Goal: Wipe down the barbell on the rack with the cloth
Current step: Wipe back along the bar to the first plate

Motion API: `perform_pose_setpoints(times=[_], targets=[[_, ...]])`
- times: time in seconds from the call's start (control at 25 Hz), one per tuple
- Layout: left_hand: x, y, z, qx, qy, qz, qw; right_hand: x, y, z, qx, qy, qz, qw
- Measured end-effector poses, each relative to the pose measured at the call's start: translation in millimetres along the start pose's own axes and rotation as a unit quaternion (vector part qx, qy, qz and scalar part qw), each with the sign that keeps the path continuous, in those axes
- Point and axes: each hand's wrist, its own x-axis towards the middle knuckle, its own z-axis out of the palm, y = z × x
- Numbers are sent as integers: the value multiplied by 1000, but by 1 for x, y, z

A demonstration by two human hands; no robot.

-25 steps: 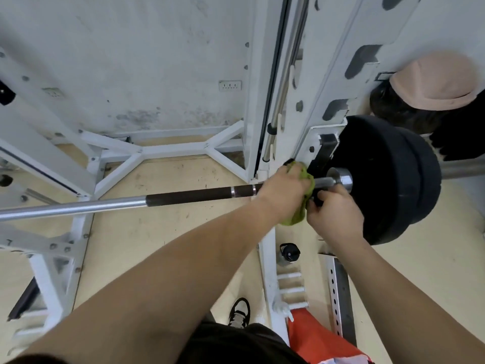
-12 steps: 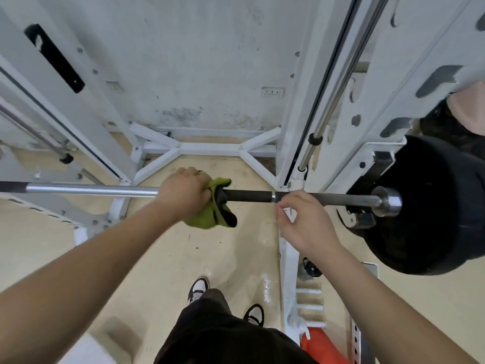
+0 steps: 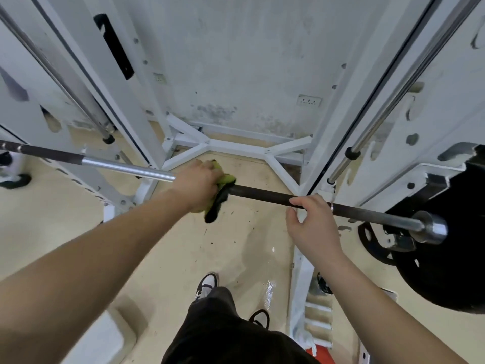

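Gripping a yellow-green cloth (image 3: 223, 185) around the long steel barbell (image 3: 262, 193), the left hand (image 3: 198, 183) was clamped where chrome met dark knurling, hiding most of the fabric. The right hand (image 3: 312, 227) curled its fingers over the bar, which lay across the white metal rack (image 3: 236, 147). A black weight plate (image 3: 446, 258) was cut off at the right edge.

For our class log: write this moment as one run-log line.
left hand grips green cloth around barbell | right hand holds barbell | step: wiping

Barbell (image 3: 126, 168): glossy chrome metal, turning dark and matt rightwards; soft yellow-green cloth (image 3: 221, 191); white painted-metal rack (image 3: 236, 148); shiny smooth beige floor (image 3: 162, 258)
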Motion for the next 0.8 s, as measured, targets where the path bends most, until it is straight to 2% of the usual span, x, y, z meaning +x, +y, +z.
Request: perform_pose_setpoints(times=[0.12,0.2,0.24,0.32,0.4,0.44,0.56,0.64,0.72,0.8], targets=[[1,75,4,21,33,132,991,-2,-6,2,5,16,9,1000],[1,110,5,7,50,179,982,-2,-7,-5,4,12,21,1000],[6,110,4,-8,59,167,984,-2,-6,-11,8,8,34,999],[13,95,1,-24,22,93,995,-6,0,-22,25,11,62,998],[21,97,0,4,1,15,1000,-15,8,-32,28,30,80,996],[25,109,-1,25,-6,5,1000,-18,11,-36,20,40,90,995],[32,168,-2,-48,-15,115,992,-21,19,-47,-7,59,113,992],[32,169,1,-133,-10,181,974,-18,22,-52,-11,64,111,992],[39,141,2,-167,-19,157,973,-17,24,-55,-4,67,112,991],[35,118,11,-99,0,82,992,-20,25,-55,-1,60,111,992]])
